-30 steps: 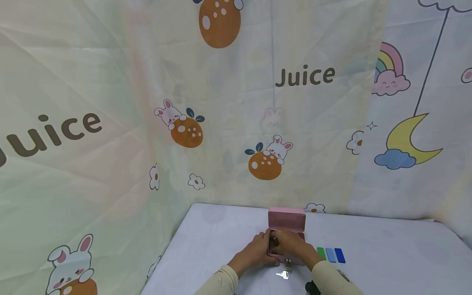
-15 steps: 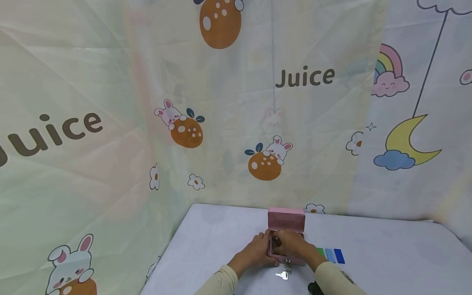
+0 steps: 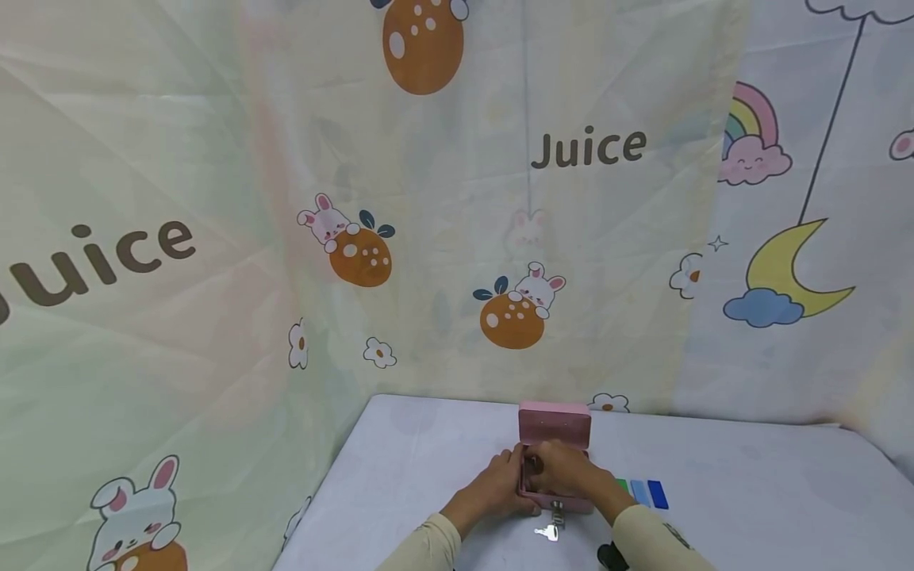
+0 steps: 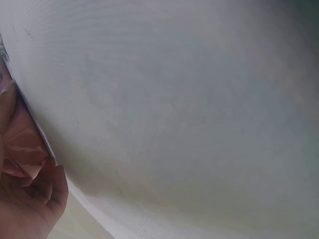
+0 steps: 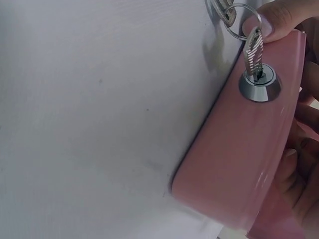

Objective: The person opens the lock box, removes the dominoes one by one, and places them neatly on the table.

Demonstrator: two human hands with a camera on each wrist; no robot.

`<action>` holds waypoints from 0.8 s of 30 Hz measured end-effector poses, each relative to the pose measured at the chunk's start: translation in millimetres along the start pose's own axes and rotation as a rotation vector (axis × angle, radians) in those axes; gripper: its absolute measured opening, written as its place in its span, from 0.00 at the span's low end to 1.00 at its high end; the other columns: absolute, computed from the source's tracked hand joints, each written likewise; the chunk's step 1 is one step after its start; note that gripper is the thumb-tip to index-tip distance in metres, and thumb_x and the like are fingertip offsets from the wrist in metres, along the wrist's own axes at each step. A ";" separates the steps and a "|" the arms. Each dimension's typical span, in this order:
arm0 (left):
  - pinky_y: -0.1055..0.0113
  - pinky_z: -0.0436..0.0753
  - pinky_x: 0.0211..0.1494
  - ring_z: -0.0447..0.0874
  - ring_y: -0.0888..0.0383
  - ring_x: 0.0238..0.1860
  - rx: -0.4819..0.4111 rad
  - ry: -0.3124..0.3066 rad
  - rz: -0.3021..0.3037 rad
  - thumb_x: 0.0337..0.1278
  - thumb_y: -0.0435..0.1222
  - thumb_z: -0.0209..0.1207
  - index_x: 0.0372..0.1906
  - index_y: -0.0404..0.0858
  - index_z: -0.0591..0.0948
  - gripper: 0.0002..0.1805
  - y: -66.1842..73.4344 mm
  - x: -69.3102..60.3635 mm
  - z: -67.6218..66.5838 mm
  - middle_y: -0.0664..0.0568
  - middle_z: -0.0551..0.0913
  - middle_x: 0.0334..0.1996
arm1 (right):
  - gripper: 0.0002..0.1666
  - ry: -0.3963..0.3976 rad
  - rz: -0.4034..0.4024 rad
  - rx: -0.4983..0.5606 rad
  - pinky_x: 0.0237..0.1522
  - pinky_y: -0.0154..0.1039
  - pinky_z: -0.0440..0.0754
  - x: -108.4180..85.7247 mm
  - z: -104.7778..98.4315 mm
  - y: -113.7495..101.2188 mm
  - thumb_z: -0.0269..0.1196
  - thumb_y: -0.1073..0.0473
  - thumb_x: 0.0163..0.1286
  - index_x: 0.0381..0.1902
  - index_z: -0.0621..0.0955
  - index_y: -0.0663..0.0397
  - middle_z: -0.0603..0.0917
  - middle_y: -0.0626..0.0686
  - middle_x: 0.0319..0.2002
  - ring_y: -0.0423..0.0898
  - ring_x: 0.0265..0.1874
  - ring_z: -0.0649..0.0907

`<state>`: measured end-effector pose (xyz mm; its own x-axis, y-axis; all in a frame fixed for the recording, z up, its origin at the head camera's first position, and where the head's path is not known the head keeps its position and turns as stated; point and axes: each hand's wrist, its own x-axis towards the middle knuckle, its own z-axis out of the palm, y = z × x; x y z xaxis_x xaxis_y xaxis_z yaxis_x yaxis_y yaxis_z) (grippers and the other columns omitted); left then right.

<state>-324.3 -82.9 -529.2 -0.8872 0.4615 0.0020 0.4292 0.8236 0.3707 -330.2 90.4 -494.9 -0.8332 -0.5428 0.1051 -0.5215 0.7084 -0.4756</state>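
Note:
A small pink lockbox (image 3: 571,505) stands on the table with its lid (image 3: 555,428) raised. My left hand (image 3: 497,484) grips the box's left side, thumb at the front corner and fingers toward the back; the left wrist view shows this hand (image 4: 30,204) at the box wall (image 4: 22,139). My right hand (image 3: 560,468) reaches inside with bent fingers; anything between them is hidden. In the right wrist view a key (image 5: 253,50) sits in the round front lock (image 5: 259,87), and a ring (image 5: 237,10) links it to a second key (image 3: 548,533).
To the right of the box lie a green strip (image 3: 623,485), a light blue strip (image 3: 640,495) and a dark blue strip (image 3: 658,495), side by side on the white table (image 3: 750,492). A black object (image 3: 610,557) shows beside the right sleeve. Printed cloth (image 3: 428,238) hangs behind the table.
My right hand shifts only slightly inside the box, and its forearm moves a little to the right, covering more of the green strip. My left hand stays in place.

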 end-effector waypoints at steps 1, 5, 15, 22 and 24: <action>0.62 0.80 0.61 0.75 0.53 0.59 0.002 0.001 0.002 0.42 0.55 0.76 0.78 0.39 0.55 0.61 -0.1 0.1 0.1 0.45 0.76 0.58 | 0.20 0.001 -0.001 0.004 0.44 0.45 0.85 -0.4 -0.9 -0.3 0.74 0.64 0.57 0.50 0.86 0.54 0.89 0.52 0.42 0.43 0.34 0.82; 0.63 0.80 0.59 0.75 0.55 0.57 0.006 0.002 0.001 0.42 0.55 0.76 0.78 0.41 0.54 0.62 -0.8 0.9 0.5 0.47 0.76 0.57 | 0.19 0.008 -0.007 0.000 0.37 0.38 0.81 -1.2 -3.3 0.2 0.74 0.64 0.58 0.49 0.86 0.54 0.88 0.48 0.38 0.40 0.31 0.79; 0.62 0.81 0.59 0.76 0.55 0.55 0.012 0.011 0.003 0.41 0.55 0.77 0.78 0.41 0.54 0.62 1.3 -0.5 -0.1 0.47 0.76 0.55 | 0.18 0.017 0.010 0.018 0.33 0.35 0.76 -2.0 -7.2 2.0 0.73 0.66 0.57 0.46 0.86 0.54 0.84 0.44 0.32 0.39 0.29 0.76; 0.63 0.81 0.57 0.75 0.58 0.52 0.000 0.021 0.008 0.40 0.54 0.78 0.77 0.44 0.55 0.61 1.4 0.4 -0.3 0.49 0.77 0.52 | 0.16 0.024 0.018 0.023 0.30 0.34 0.73 -6.4 -11.3 0.4 0.74 0.65 0.56 0.43 0.85 0.53 0.82 0.44 0.29 0.39 0.28 0.75; 0.62 0.81 0.57 0.75 0.58 0.53 -0.002 0.021 0.010 0.40 0.54 0.78 0.77 0.43 0.56 0.61 1.3 0.4 -0.3 0.49 0.77 0.53 | 0.16 0.023 0.030 0.021 0.30 0.34 0.74 -7.6 -12.3 -0.3 0.74 0.65 0.56 0.44 0.85 0.53 0.82 0.44 0.29 0.39 0.28 0.76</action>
<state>-324.2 -81.7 -528.5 -0.8864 0.4622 0.0253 0.4375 0.8185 0.3723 -326.0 99.9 -484.8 -0.8526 -0.5107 0.1105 -0.4924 0.7144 -0.4972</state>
